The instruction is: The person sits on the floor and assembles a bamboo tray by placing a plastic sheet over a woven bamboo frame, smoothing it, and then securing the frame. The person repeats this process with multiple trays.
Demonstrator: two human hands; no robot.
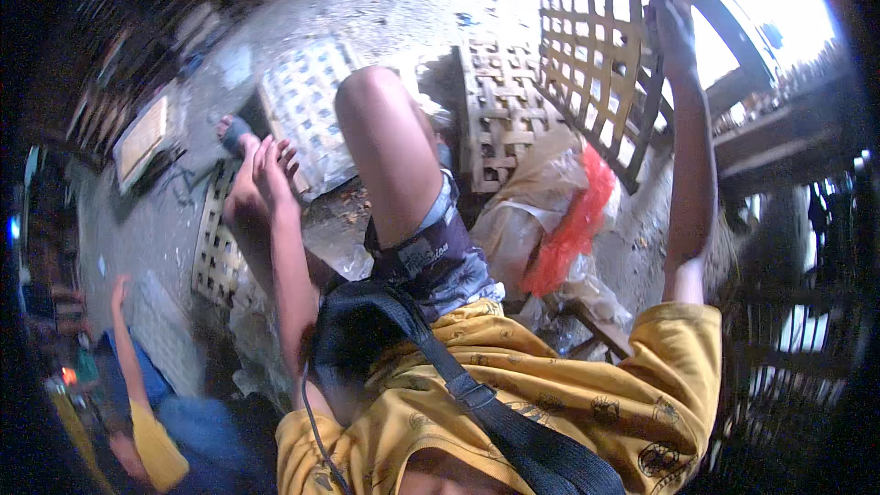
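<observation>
The lettering in view is a pale print on the dark shorts point(423, 258); the yellow shirt point(568, 394) bears dark printed emblems, one of them round. The woven lattice point(612, 73) shows no label: it is tan, made of flat crossing strips with square gaps, dark along its right edge. It stands tilted at the upper right, beyond the red plastic point(579, 220) and clear plastic point(513, 225). The right hand point(676, 32) is at its upper right corner, fingers closed on the edge, though glare and blur hide each finger's place. The left hand point(269, 171) is over the left leg, its fingers loosely bent and parted, holding nothing; whether it touches the leg I cannot tell. Another lattice point(502, 82) lies just beside the raised one.
</observation>
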